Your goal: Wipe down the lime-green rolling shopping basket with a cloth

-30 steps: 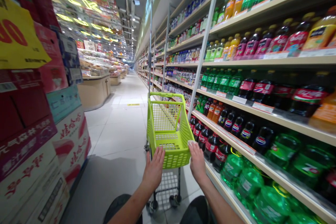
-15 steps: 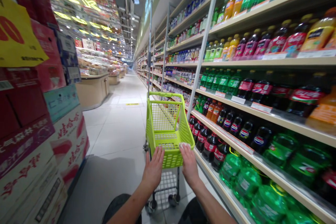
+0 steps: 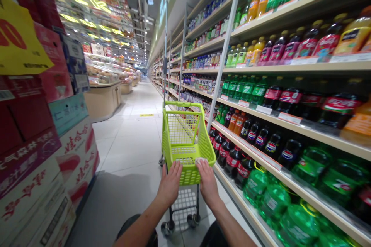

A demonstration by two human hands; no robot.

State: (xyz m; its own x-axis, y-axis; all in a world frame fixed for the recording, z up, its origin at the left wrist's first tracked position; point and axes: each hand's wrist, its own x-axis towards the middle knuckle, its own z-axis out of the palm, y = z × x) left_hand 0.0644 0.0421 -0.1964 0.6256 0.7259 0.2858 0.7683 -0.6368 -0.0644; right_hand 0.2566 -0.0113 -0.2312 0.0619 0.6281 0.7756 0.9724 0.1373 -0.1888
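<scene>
A small lime-green shopping cart (image 3: 185,149) stands upright in front of me, its basket holding no goods that I can see. My left hand (image 3: 172,181) rests on the left part of the basket's near rim, fingers stretched out and thumb apart. On the right part of that rim, my right hand (image 3: 208,177) presses a small crumpled white tissue (image 3: 198,160) under its bent fingers. Most of the tissue is hidden by the fingers. Both forearms reach in from the bottom, between my knees.
Shelves of drink bottles (image 3: 269,96) run close along the right, with big green bottles (image 3: 272,197) at the bottom. Stacked cartons (image 3: 72,142) and a yellow price sign (image 3: 17,34) border the left. A pale tiled aisle (image 3: 131,135) leads past a display counter (image 3: 104,98).
My right hand and the tissue have slid slightly left along the basket rim. My left hand has stayed nearly in place, and the cart has barely shifted in view.
</scene>
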